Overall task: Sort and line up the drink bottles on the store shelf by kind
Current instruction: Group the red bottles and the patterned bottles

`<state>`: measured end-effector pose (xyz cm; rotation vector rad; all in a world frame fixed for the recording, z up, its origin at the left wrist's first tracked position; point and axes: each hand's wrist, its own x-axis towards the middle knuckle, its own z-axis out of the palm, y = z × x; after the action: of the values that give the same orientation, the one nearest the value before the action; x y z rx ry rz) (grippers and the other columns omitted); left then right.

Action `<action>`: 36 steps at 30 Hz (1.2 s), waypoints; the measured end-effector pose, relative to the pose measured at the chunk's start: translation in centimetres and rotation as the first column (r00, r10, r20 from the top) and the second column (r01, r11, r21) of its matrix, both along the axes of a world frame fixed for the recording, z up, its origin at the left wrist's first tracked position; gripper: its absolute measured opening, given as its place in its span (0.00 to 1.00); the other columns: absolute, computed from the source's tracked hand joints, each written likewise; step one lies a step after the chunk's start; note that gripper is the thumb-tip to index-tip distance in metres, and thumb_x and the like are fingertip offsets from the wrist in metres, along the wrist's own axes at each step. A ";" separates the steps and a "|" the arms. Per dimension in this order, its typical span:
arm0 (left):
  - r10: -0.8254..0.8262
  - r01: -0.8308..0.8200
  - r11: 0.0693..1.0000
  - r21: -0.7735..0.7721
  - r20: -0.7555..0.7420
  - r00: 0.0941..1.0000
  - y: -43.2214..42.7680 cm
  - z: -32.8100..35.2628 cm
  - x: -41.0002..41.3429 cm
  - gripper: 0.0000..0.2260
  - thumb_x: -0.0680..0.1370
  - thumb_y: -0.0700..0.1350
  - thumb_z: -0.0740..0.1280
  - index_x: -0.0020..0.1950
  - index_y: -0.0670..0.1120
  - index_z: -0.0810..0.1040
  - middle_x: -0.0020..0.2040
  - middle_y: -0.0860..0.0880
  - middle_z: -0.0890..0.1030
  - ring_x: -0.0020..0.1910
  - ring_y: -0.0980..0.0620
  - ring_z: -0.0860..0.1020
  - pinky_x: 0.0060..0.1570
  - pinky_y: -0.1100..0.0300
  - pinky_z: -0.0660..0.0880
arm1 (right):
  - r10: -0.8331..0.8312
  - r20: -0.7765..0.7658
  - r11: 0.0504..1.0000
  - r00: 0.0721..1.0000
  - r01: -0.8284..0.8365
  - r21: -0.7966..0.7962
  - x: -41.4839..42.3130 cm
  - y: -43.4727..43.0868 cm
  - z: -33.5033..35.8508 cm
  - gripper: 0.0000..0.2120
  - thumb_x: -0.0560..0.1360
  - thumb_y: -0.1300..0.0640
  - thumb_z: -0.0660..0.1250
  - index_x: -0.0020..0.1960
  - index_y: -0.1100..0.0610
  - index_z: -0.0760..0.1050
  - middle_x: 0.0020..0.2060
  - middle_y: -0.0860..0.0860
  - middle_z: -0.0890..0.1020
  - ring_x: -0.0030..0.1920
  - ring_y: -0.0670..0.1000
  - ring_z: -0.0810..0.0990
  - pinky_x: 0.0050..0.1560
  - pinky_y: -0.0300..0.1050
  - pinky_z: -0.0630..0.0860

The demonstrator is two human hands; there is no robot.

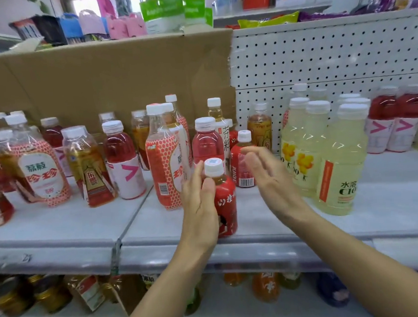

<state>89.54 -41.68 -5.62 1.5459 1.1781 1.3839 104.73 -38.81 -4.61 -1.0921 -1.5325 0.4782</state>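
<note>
Where the white metal shelf [266,218] ends at its front lip, we find the small red-sleeved bottle [226,206], upright and close to the edge. Its body is a rounded cylinder wrapped in glossy red film printed with white characters. The bare neck shows amber liquid, and a ribbed white screw cap [213,166] tops it.

The left hand [201,207] grasps this bottle from its left side. The thumb lies across the front of the shoulder just under the cap, and the fingers curl round the far side, their tips showing beside the cap.

The right hand [267,177] is released, with fingers straight and close together and the palm turned toward the bottle. It holds nothing and stands just to the right of the cap, apart from it. We note blur on its fingertips.

Behind those fingers stands a second red-sleeved bottle [238,173] of the same shape, its barcode facing forward. Just left of the held bottle stands a tall bottle [164,165] in a red-and-white honeycomb sleeve, and behind it a clear bottle of pink drink [207,144]. To the right we see a group of pale yellow bottles [336,163], translucent, with wide white caps.

A sheet of brown cardboard [102,74] and a white perforated back panel [318,55] close the rear of the shelf.
</note>
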 end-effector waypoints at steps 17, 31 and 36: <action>0.416 -0.414 0.882 0.223 0.043 0.908 1.7 0.5 -3.4 0.22 0.78 0.46 0.70 0.67 0.57 0.64 0.61 0.58 0.65 0.65 0.57 0.68 0.60 0.64 0.71 | -0.198 0.357 0.965 0.913 0.245 -0.090 1.5 2.7 1.0 0.23 0.77 0.45 0.67 0.68 0.50 0.69 0.59 0.50 0.69 0.62 0.52 0.71 0.67 0.52 0.70; 0.292 -0.267 0.954 0.136 -0.224 0.930 9.0 1.9 -9.5 0.37 0.73 0.51 0.75 0.74 0.52 0.55 0.64 0.53 0.72 0.61 0.52 0.74 0.54 0.56 0.73 | -0.317 0.109 0.910 0.942 0.269 0.315 -1.7 2.5 4.9 0.15 0.78 0.50 0.65 0.64 0.50 0.70 0.54 0.46 0.71 0.59 0.53 0.73 0.60 0.58 0.73; 0.290 -0.264 0.955 0.133 -0.250 0.924 8.0 2.0 -14.2 0.38 0.73 0.53 0.75 0.74 0.54 0.54 0.62 0.56 0.69 0.60 0.54 0.72 0.59 0.50 0.74 | -0.330 0.222 0.842 0.917 0.180 0.508 -8.5 3.4 10.6 0.13 0.78 0.57 0.64 0.61 0.55 0.75 0.54 0.46 0.74 0.58 0.51 0.73 0.57 0.47 0.73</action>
<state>75.32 -33.70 -3.65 1.7264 1.5655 1.4622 96.26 -35.38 5.95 -0.9811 -1.6169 -0.2681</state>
